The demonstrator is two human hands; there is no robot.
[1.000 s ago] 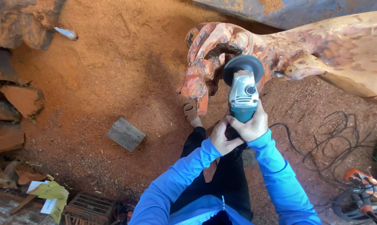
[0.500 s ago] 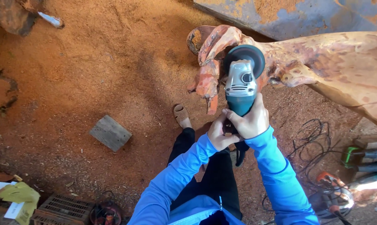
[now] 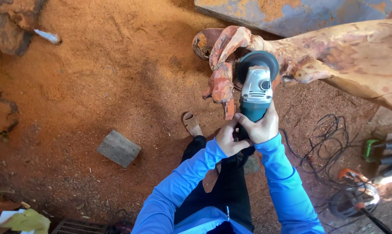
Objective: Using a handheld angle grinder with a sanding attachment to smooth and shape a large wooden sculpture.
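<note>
A teal and grey angle grinder [image 3: 255, 89] points away from me, its round disc guard against a gnarled reddish wood piece [image 3: 330, 56]. My right hand [image 3: 261, 125] wraps the grinder's teal body from the right. My left hand [image 3: 226, 139] grips its rear end just below, both in blue sleeves. The disc meets the knobby left end of the wood, beside a twisted root-like limb [image 3: 222, 82].
Orange sawdust covers the ground [image 3: 109, 78]. A grey wooden block [image 3: 118, 148] lies left of my leg, my sandalled foot [image 3: 191, 123] ahead. Black cables [image 3: 326, 138] and power tools [image 3: 356, 195] lie at right. A blue-grey slab [image 3: 291, 13] sits beyond the wood.
The view has drifted slightly; the grinder and both hands keep the same grip at the wood's knobby end, with the disc staying against the wood.
</note>
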